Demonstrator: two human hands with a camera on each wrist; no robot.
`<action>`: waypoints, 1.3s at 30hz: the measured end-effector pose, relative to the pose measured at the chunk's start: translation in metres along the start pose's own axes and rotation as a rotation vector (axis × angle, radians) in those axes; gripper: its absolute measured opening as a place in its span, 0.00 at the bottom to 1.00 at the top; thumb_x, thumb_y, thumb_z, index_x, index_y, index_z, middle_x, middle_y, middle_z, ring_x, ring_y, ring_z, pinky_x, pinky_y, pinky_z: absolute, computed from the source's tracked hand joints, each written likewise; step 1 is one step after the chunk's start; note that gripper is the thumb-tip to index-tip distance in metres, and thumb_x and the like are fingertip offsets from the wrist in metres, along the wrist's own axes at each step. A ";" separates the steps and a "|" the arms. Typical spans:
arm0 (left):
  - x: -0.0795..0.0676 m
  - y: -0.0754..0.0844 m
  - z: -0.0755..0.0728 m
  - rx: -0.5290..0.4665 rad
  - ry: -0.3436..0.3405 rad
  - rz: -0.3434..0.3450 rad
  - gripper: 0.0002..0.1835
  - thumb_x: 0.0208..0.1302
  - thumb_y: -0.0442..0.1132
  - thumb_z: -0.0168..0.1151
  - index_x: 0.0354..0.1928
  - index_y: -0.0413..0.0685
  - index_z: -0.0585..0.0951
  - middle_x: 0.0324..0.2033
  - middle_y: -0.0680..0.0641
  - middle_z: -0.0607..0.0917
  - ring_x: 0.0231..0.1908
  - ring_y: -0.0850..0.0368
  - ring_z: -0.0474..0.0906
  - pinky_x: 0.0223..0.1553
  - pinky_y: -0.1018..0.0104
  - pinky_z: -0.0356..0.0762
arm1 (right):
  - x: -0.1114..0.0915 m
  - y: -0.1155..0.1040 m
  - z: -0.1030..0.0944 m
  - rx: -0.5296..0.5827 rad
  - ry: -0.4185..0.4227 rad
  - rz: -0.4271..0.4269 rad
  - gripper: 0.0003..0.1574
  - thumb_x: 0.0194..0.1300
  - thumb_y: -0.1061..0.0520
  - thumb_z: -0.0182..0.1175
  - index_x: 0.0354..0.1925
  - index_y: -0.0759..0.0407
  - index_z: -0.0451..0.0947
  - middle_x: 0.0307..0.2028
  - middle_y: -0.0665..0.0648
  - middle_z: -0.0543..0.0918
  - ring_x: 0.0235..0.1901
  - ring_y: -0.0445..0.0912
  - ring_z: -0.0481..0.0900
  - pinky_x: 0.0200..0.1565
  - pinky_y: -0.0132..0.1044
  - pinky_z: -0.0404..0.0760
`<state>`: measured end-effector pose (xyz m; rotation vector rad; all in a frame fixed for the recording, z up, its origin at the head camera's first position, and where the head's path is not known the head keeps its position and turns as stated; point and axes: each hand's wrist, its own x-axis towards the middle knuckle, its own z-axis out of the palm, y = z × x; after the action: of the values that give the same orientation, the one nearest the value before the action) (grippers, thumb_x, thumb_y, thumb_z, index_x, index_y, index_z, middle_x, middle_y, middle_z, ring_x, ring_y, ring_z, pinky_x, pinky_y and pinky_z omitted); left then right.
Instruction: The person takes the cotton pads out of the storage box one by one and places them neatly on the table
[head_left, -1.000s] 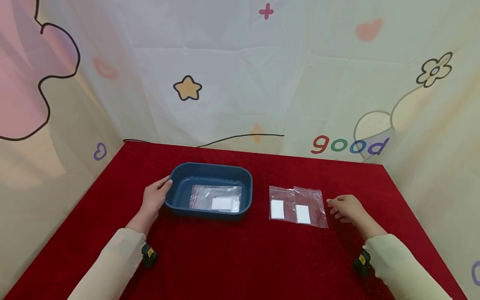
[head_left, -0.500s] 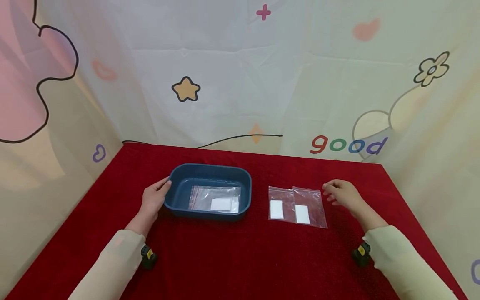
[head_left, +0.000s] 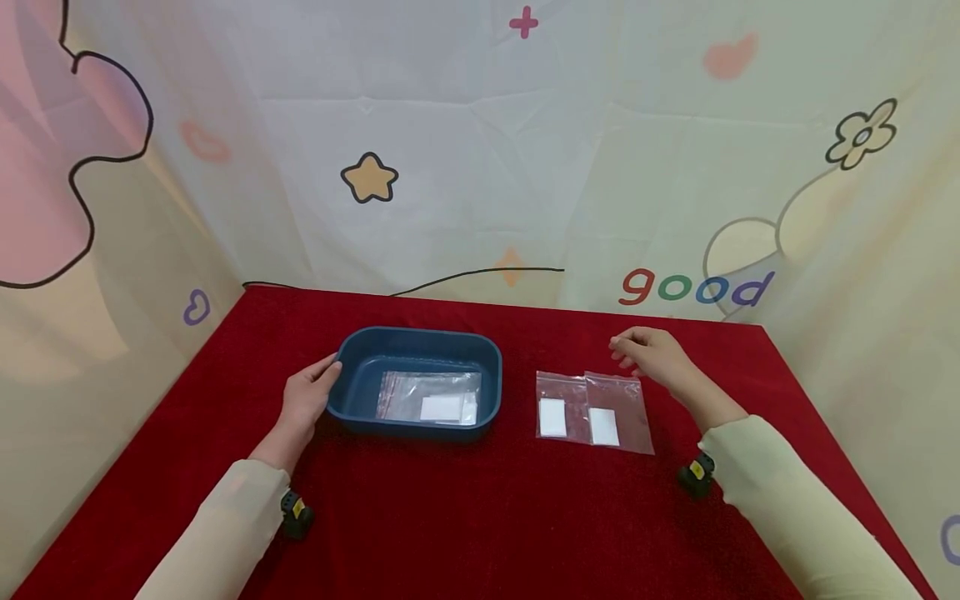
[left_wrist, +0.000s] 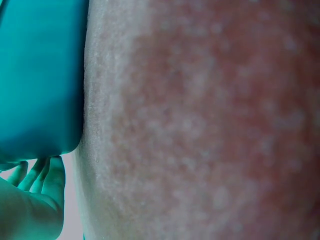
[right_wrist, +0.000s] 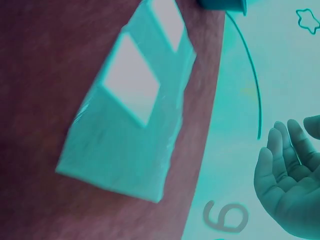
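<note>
**Qtys: mostly 1s & 2s**

1 L hand (head_left: 306, 398) + 1 R hand (head_left: 656, 358) = 2 tot. Sleeves (head_left: 217, 525): 2. Wrist cams (head_left: 296, 515): 2. Bench (head_left: 450, 525): 1. Tub (head_left: 416, 429): 1. Loose bags (head_left: 633, 408) on bench: 2, w/ 1 white card (head_left: 552, 417) showing in ea. Pile (head_left: 408, 396) in tub: bags & cards overlap, exact no. unclear. Backdrop (head_left: 465, 150) prints incl. 1 star (head_left: 370, 178), 1 flower (head_left: 862, 137), 1 plus (head_left: 524, 22), 4 letters (head_left: 675, 287).

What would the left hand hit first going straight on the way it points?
The blue tub: the left hand grips its left end, so there is no gap to cross. The exact line beyond that wall is unclear.
</note>
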<state>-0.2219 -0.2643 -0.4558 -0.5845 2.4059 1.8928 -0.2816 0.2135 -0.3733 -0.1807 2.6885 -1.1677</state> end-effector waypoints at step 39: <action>0.003 -0.003 0.000 0.000 0.009 0.005 0.28 0.82 0.45 0.48 0.77 0.43 0.64 0.78 0.37 0.62 0.77 0.40 0.60 0.76 0.46 0.64 | 0.053 -0.119 0.078 -0.036 -0.367 -0.097 0.25 0.75 0.51 0.58 0.62 0.66 0.78 0.56 0.68 0.85 0.50 0.53 0.85 0.59 0.45 0.85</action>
<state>-0.2234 -0.2660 -0.4595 -0.5895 2.4147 1.8966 -0.3112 0.0673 -0.3456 -0.4852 2.3993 -0.9976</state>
